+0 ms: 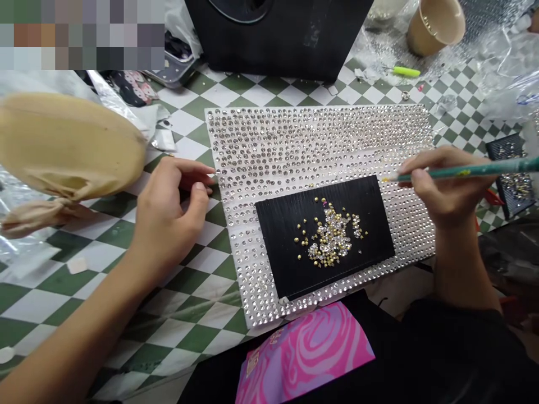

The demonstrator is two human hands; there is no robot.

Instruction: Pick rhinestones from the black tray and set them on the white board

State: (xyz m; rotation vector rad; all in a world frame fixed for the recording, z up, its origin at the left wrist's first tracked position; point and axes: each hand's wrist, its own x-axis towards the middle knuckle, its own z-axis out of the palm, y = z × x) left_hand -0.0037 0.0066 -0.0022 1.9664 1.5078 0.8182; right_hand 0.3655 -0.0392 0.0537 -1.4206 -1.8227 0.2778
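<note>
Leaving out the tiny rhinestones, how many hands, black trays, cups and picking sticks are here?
Hands (left hand, right hand): 2
Black trays (central tray, side tray): 2
Tan cup: 1
Teal picking stick: 1
Total: 6

Soft, even light fills the scene from no clear source, glinting as tiny glare on the rhinestones. Shadows stay faint beneath the right hand. Wide-angle distortion bends the outer edges, and a pixelated mosaic block hides the far left corner.
</note>
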